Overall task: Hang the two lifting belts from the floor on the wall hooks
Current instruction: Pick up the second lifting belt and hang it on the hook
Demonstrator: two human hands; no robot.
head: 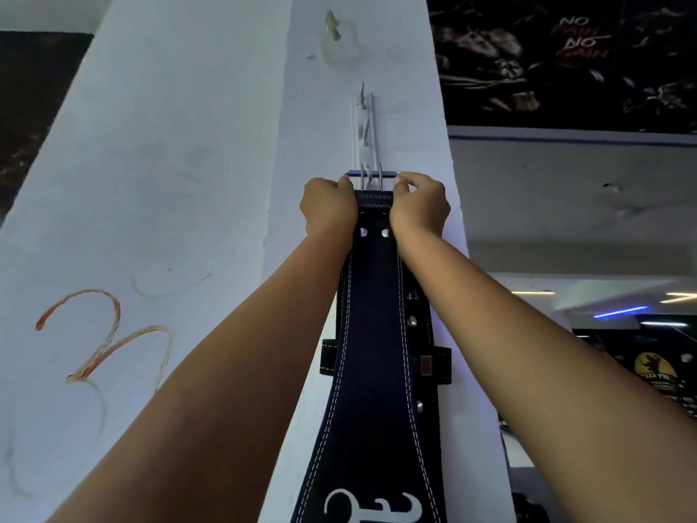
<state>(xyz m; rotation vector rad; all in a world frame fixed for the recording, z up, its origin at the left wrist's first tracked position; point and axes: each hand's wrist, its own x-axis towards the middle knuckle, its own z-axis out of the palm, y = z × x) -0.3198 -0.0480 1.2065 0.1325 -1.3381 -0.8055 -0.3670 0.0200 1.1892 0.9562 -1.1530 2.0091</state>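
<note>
A black lifting belt with white stitching hangs down the white pillar face. Its metal buckle sits at the lowest hook of a white hook rail. My left hand grips the belt's top left corner beside the buckle. My right hand pinches the top right corner. Behind this belt a second black belt shows at the right edge, with rivets and a loop. Two upper hooks on the rail are bare.
The white pillar carries a red scrawl at the lower left. A separate clear hook is stuck higher up. A dark poster fills the upper right wall. Gym lights glow at the far right.
</note>
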